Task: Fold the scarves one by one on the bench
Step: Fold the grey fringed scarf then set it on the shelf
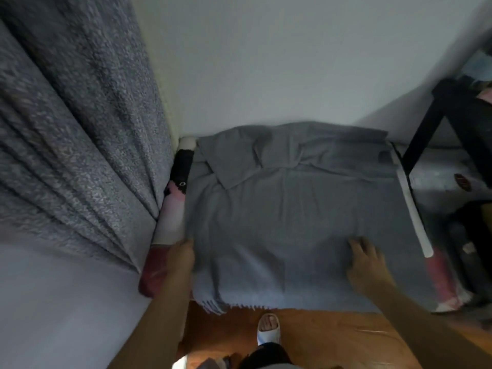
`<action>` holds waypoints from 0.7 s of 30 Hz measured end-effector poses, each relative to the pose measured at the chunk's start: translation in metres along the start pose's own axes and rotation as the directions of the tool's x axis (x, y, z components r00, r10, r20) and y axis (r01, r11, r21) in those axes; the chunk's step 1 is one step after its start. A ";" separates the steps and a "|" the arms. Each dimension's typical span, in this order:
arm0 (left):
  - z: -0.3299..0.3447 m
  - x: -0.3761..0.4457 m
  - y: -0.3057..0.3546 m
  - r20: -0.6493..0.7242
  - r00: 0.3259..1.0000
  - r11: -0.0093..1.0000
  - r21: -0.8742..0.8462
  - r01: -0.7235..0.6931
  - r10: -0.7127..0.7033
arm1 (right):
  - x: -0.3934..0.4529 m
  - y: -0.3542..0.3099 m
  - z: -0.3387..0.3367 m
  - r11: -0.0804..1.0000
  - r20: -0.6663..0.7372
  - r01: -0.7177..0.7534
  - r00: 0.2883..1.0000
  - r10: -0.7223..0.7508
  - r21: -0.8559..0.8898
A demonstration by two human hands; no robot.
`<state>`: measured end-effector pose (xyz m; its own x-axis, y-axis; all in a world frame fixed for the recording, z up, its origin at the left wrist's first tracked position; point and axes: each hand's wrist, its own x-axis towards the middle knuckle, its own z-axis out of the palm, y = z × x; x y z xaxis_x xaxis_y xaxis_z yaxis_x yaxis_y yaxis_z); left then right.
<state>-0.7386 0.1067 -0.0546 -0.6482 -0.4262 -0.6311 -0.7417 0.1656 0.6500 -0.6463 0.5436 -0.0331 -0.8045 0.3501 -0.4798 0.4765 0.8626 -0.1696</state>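
Note:
A large grey scarf (287, 209) lies spread over the bench and covers nearly all of it; its fringed near edge hangs over the front. Its far part is bunched in loose folds by the wall. The bench (170, 219) shows only as a pink, black and white strip at the left and a pink corner at the right. My left hand (183, 258) is at the scarf's left edge, its fingers hidden by the cloth. My right hand (366, 265) rests flat on the scarf near the right front, fingers spread.
A grey textured curtain (74, 129) hangs at the left against the pale wall (266, 62). A black frame leg (423, 134) and a white tube (415, 211) stand at the bench's right end. My foot in a white slipper (269, 328) is on the wooden floor.

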 end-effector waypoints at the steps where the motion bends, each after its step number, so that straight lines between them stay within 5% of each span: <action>1: -0.011 0.016 -0.009 -0.039 0.999 1.000 -0.002 -0.023 0.023 | 0.002 0.006 0.000 1.000 0.016 0.005 1.000 -0.005 -0.019; 4: -0.043 -0.008 0.015 -0.125 0.966 0.964 0.168 -0.206 0.228 | 0.007 0.019 -0.003 0.998 0.067 0.001 0.998 0.003 -0.055; 7: -0.058 -0.014 0.020 -0.017 0.952 0.919 0.265 -0.292 0.307 | 0.014 0.028 -0.004 0.996 0.088 0.033 0.996 -0.025 -0.086; 11: -0.068 -0.015 -0.013 0.224 0.974 0.987 0.146 -0.068 0.034 | 0.005 0.044 0.000 0.999 0.000 -0.031 1.000 0.031 -0.005; 14: -0.080 -0.022 -0.046 0.252 0.968 0.984 0.168 -0.057 0.013 | -0.010 0.071 0.008 0.990 -0.122 -0.119 0.984 0.128 0.072; 17: -0.090 -0.012 -0.075 0.158 0.984 0.976 0.188 -0.111 0.082 | -0.026 0.105 0.012 0.955 -0.195 -0.249 0.941 0.277 0.159; 21: -0.075 -0.009 -0.088 -0.051 0.968 0.849 0.493 -0.189 0.245 | -0.043 0.143 0.011 0.928 -0.181 -0.349 0.912 0.368 0.131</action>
<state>-0.6546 0.0292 -0.0737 -0.8007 -0.4175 -0.4296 -0.5922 0.6596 0.4628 -0.5396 0.6478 -0.0466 -0.6222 0.7030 -0.3444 0.7694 0.6304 -0.1032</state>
